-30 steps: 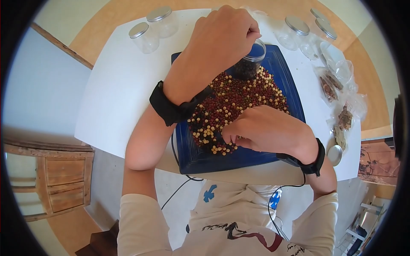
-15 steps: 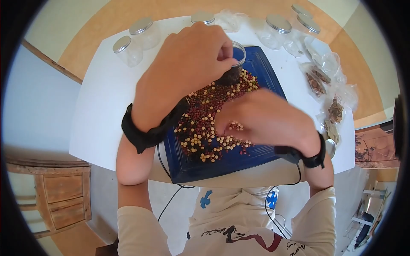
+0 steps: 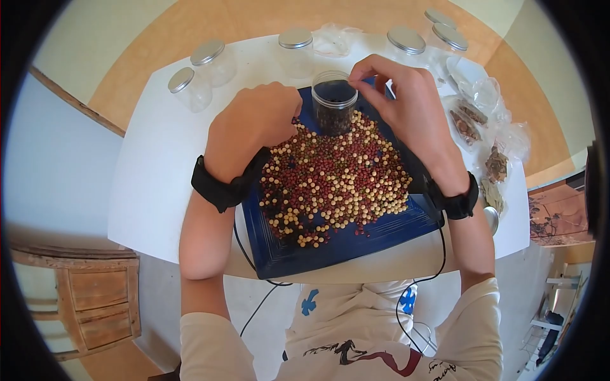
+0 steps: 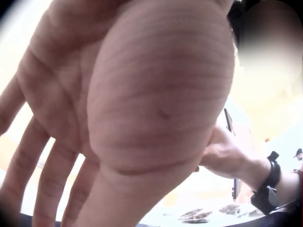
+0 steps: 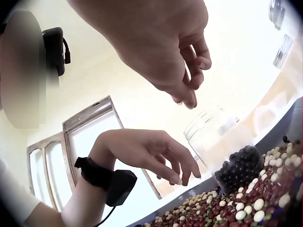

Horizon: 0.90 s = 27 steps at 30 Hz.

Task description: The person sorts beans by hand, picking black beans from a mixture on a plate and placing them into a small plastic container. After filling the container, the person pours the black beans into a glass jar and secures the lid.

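Observation:
In the head view, a clear open jar (image 3: 334,114) with dark beans in its lower part stands at the back of a blue tray (image 3: 305,254). Mixed red, cream and green beans (image 3: 337,184) cover much of the tray. My right hand (image 3: 416,105) is at the jar's right rim, thumb and index fingertips close together; whether a bean is between them cannot be told. My left hand (image 3: 254,120) hangs over the beans left of the jar. The right wrist view shows the left hand (image 5: 151,151) with relaxed, downward fingers, and the right hand (image 5: 161,52) above the jar (image 5: 222,151).
Lidded jars (image 3: 295,54) stand along the table's back edge, several in all. Plastic bags of dried goods (image 3: 467,127) lie on the right, with a loose lid (image 3: 491,220) near them. Cables run from both wrists over the front edge.
My left hand has drawn back from the jar toward the left side of the tray. The right hand has risen from the beans to the jar's rim.

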Available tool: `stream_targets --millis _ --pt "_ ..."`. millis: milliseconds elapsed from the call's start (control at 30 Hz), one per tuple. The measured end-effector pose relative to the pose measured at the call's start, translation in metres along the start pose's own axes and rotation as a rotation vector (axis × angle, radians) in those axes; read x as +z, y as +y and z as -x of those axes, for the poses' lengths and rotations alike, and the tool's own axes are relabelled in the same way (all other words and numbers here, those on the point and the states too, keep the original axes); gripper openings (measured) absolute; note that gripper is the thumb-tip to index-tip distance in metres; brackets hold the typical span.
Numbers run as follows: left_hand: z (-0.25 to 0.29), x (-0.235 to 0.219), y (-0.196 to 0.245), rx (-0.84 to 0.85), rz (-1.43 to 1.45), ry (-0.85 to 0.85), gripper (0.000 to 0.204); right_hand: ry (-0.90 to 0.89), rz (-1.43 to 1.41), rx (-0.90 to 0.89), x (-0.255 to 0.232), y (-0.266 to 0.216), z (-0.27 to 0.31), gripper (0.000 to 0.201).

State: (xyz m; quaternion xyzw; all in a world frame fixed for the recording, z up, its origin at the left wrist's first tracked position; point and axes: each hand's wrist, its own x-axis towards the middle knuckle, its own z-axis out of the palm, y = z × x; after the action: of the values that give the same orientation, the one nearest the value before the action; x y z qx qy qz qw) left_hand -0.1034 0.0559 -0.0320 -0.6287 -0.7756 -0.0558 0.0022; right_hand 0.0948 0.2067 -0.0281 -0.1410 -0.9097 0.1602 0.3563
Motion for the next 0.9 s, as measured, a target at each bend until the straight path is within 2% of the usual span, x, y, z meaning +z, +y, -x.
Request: stream_targets --millis 100,167,200,233,267,300,333,433,500,567,633,867,900 --pt "0.003 0.001 0.003 0.013 0.036 -0.029 0.017 -0.028 -0.073 0.046 -0.008 0.013 -0.003 0.012" --pt "0.003 0.000 0.004 0.040 0.065 -0.041 0.017 -0.173 -0.030 0.089 -0.004 0.034 0.000 0.017" --pt "0.001 -0.002 0.006 0.048 0.150 -0.162 0.019 -0.169 -0.029 0.090 0.000 0.040 0.003 0.017" --pt "-0.001 -0.003 0.008 0.055 0.234 -0.283 0.020 -0.241 -0.029 0.134 0.006 0.047 0.006 0.020" --pt "-0.002 0.000 0.009 0.057 0.231 -0.282 0.020 -0.313 -0.029 0.179 0.012 0.054 0.009 0.024" --pt "-0.002 0.005 0.010 0.113 0.231 -0.303 0.022 -0.361 -0.100 0.146 0.017 0.065 0.011 0.033" --pt "-0.003 0.008 0.012 0.169 0.230 -0.324 0.024 -0.358 -0.099 0.148 0.020 0.069 0.012 0.033" --pt "-0.006 0.007 0.019 0.113 0.205 -0.415 0.027 -0.409 -0.152 0.141 0.023 0.078 0.013 0.037" --pt "-0.006 0.007 0.021 0.120 0.198 -0.412 0.027 -0.549 -0.136 0.135 0.022 0.078 0.011 0.039" --pt "-0.008 0.007 0.023 0.126 0.191 -0.408 0.027 -0.528 -0.152 0.121 0.026 0.080 0.012 0.038" --pt "-0.012 0.009 0.024 0.113 0.165 -0.485 0.025 -0.510 -0.167 0.107 0.028 0.081 0.012 0.038" --pt "-0.009 0.010 0.028 0.139 0.152 -0.465 0.022 -0.500 -0.104 0.107 0.026 0.069 0.010 0.020" --pt "-0.006 0.009 0.032 0.131 0.117 -0.408 0.021 -0.509 -0.117 0.100 0.026 0.068 0.010 0.017"
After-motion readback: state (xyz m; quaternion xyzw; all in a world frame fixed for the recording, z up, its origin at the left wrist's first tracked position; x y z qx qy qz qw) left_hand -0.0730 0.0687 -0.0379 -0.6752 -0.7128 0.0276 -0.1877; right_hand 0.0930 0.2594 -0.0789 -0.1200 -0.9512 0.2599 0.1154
